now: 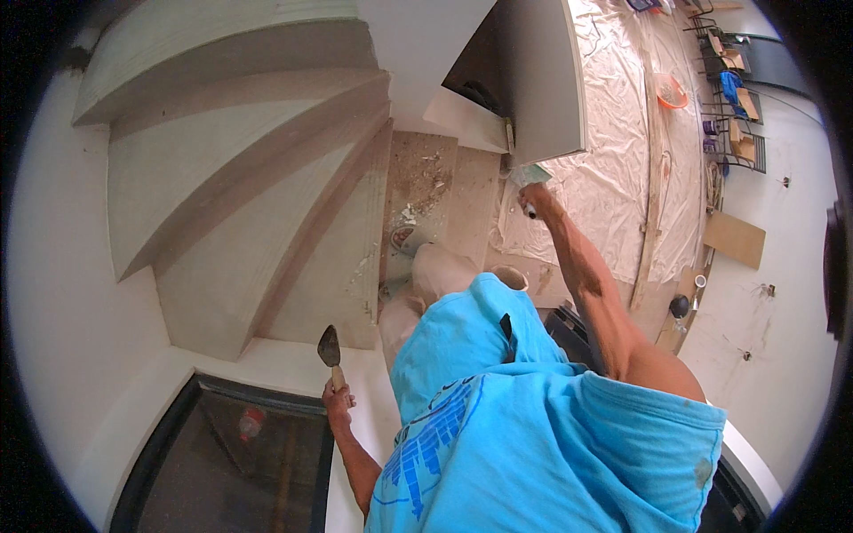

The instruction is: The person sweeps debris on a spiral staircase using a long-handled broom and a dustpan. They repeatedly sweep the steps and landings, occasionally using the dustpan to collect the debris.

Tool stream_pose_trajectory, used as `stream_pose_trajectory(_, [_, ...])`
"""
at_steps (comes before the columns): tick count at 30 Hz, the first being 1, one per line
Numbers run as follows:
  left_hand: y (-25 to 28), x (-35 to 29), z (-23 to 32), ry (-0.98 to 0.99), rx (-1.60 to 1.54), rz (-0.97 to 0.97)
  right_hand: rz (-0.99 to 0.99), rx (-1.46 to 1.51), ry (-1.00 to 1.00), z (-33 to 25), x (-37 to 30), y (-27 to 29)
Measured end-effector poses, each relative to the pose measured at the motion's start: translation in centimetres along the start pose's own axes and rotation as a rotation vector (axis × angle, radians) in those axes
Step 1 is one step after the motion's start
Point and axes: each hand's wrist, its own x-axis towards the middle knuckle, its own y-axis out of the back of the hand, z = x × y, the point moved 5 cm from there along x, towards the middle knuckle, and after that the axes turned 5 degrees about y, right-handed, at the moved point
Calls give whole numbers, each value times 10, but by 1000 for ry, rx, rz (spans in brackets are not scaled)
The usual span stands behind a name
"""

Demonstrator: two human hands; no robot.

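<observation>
My left hand (pixel 338 401) is closed round the wooden handle of a small pointed trowel (pixel 329 345), its dark blade tilted upward. It is beside the lowest stair steps, above the dark-framed glass pane. My right arm reaches forward. The right hand (pixel 538 201) grips a short handle with a pale end; a wide, greenish-grey blade, like a putty knife (pixel 532 174), shows past the fingers. That blade is close to the lower edge of a white wall panel (pixel 544 80), but I cannot tell whether it touches.
Pale winding stairs (pixel 222 178) rise at the left. Dust and chips of debris (pixel 416 191) litter the floor ahead. Plastic sheeting (pixel 613 169) covers the floor at right, with an orange basin (pixel 670 91) on it. A dark-framed glass pane (pixel 240 462) lies at lower left. A metal rack (pixel 737 115) stands far right.
</observation>
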Motion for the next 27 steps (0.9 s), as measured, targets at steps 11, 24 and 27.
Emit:
stream_pose_trajectory(11, [-2, -12, -5, 33, -19, 35, 26, -141, -19, -102, -42, -45])
stream_pose_trajectory(24, [-9, -9, -4, 23, -52, -45, 197, 225, -414, -102, -56, -50])
stream_pose_trajectory(27, [-9, -2, -3, -5, -3, -45, 143, 137, -391, -96, -51, -35])
